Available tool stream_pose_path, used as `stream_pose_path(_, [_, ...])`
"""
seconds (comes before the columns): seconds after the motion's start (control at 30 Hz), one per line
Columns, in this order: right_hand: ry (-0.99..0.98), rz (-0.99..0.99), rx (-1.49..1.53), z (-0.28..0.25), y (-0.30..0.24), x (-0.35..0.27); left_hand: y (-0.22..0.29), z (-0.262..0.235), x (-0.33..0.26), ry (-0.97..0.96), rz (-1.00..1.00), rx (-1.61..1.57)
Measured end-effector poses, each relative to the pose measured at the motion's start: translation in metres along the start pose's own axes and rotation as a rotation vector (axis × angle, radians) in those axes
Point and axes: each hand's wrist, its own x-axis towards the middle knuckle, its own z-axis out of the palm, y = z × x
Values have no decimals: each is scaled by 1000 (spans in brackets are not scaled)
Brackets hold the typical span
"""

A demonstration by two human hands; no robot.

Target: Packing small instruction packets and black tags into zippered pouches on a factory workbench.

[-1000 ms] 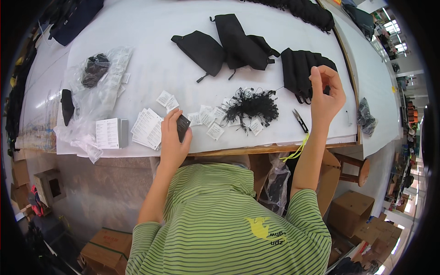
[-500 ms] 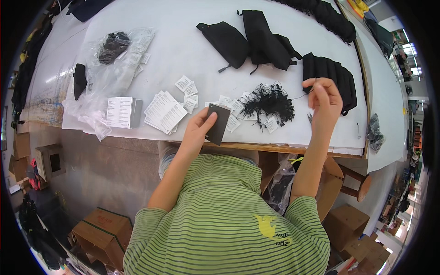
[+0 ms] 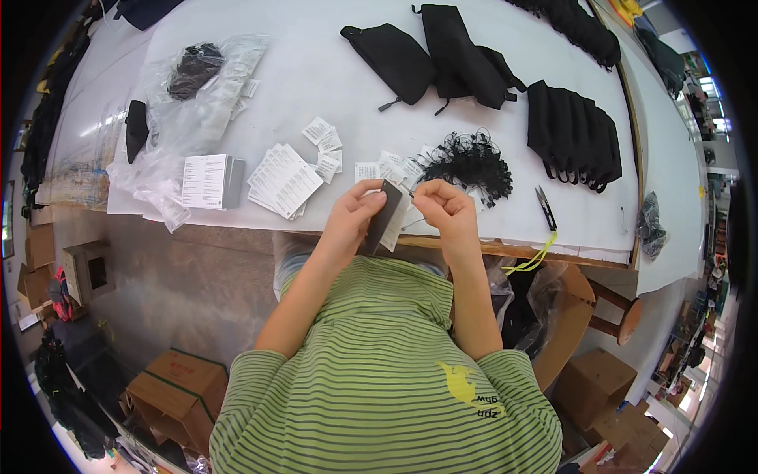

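My left hand [image 3: 353, 215] grips a dark hang tag [image 3: 379, 220] at the table's front edge, thumb on its face. White printed card shows beside the dark one, under the same grip. My right hand [image 3: 448, 210] is pinched close to the tag's upper corner, on a thin black string [image 3: 411, 195] mostly hidden by the fingers. Just beyond lies a tangled heap of black strings [image 3: 471, 167], with small white labels [image 3: 392, 167] beside it. Larger white printed cards [image 3: 284, 180] are fanned out left of my left hand.
Thread snips [image 3: 546, 207] with a yellow cord lie at right, near a row of black pouches [image 3: 575, 134]. More black pouches [image 3: 462, 59] lie at the back. A white card stack [image 3: 207, 182] and clear plastic bags [image 3: 178, 126] occupy the left. Cardboard boxes [image 3: 178, 391] stand below.
My right hand has come left and down from above the pouches to the tag, bringing the string. The tag has turned edgewise, showing white card. The snips are now uncovered.
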Motion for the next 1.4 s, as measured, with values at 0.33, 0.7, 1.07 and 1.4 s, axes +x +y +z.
stream_pose_path(0.33, [212,-299,-701,13,4,-3,-3,22,-9,183,565,955])
stream_pose_path(0.7, [195,-265,-654,16,11,-2,-2,20,-11,219,737,1262])
stream_pose_path(1.07, [-142,208,-42,-14,16,2,11,6,-11,-71,213,598])
stream_pose_path(1.4, [-129,136,-6,-20,23,2,6,19,12,-163,281,730])
